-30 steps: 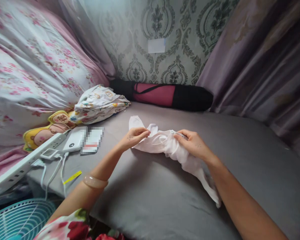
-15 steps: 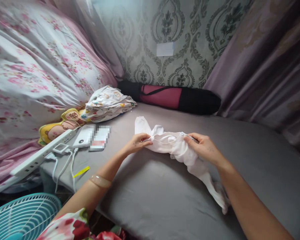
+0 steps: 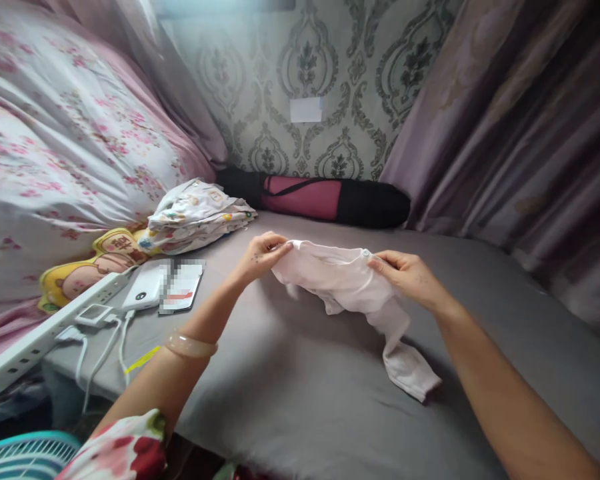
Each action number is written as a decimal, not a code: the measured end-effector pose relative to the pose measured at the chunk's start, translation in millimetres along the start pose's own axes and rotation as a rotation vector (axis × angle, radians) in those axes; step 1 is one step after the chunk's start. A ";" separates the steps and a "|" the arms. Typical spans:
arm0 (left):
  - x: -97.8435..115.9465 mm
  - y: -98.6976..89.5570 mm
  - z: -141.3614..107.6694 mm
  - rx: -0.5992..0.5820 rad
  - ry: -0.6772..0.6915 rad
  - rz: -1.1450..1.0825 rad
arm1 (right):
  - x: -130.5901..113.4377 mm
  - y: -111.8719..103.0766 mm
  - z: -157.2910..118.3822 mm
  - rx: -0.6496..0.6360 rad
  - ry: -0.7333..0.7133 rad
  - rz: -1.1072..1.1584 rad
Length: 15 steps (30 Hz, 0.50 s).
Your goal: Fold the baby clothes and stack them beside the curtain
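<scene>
Stretched between my two hands is a small white garment (image 3: 335,277), a long-sleeved top by its look, with a button near the right end of its neckline. My left hand (image 3: 264,257) pinches the left end of the neckline. At the other end, my right hand (image 3: 403,275) grips the fabric just beside the button. One sleeve trails down to the right, its cuff close to the grey sheet (image 3: 290,387). The rest of the fabric hangs in loose folds, and the far side of the garment is hidden.
A folded pile of patterned cloth (image 3: 195,213) lies at the back left, beside a yellow cartoon cushion (image 3: 80,280). A black and pink long bag (image 3: 305,197) rests along the wall. Left are a power strip (image 3: 45,333), a white power bank (image 3: 147,287) and a fan (image 3: 25,457).
Both hands have lifted the neckline and pulled it straighter, with the left hand moving up and left. The trailing sleeve has shifted, and the camera view has turned slightly right.
</scene>
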State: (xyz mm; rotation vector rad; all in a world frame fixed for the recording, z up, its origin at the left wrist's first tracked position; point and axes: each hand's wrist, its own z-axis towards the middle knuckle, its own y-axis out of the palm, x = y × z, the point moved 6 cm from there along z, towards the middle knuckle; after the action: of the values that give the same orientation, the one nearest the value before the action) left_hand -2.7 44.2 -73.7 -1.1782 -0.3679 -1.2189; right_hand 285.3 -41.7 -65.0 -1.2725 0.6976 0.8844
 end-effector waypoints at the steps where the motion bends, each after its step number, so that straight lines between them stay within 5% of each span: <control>1: 9.5 -5.0 5.5 0.008 0.028 0.020 | -4.0 -4.8 0.0 0.006 -0.006 0.007; 15: 132.5 -60.6 66.0 -0.014 0.278 0.174 | -92.4 -83.7 5.8 0.090 -0.058 -0.106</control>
State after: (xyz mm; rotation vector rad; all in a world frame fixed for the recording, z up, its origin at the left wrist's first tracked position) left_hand 17.5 36.9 84.8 -1.0129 -0.0479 -1.2136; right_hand 310.7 -56.8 56.3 -1.1878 0.6119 0.7923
